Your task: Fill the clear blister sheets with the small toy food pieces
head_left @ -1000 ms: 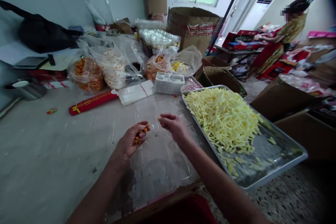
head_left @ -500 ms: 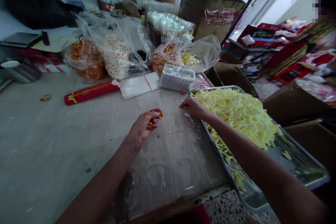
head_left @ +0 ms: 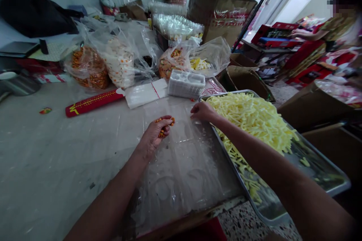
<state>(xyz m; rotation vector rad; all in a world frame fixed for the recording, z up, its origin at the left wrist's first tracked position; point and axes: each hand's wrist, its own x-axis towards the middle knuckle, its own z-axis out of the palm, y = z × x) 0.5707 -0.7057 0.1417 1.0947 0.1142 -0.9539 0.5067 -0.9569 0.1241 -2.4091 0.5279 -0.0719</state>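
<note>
My left hand (head_left: 158,130) is closed around a handful of small orange pieces (head_left: 162,132), some of which show between the thumb and fingers. It hovers over clear plastic trays (head_left: 165,188) with round hollows, laid flat on the table. My right hand (head_left: 203,112) is farther right, over the far right part of those trays, with its fingers curled and pinched together. Whatever they hold, if anything, is too small to make out. Beneath my right wrist is the edge of a metal tray (head_left: 330,180) heaped with pale yellow sticks (head_left: 251,120).
Behind the hands are a stack of small white plastic trays (head_left: 186,84), white sheets (head_left: 145,92) and a red printed strip (head_left: 93,102). Farther back stand bags of orange pieces (head_left: 89,69) and white pieces (head_left: 120,64). Cardboard boxes (head_left: 246,79) and another person (head_left: 336,30) are at right.
The whole view has shifted slightly, so the background sits farther left. My left hand still holds the orange pieces; my right hand stays pinched near the same spot.
</note>
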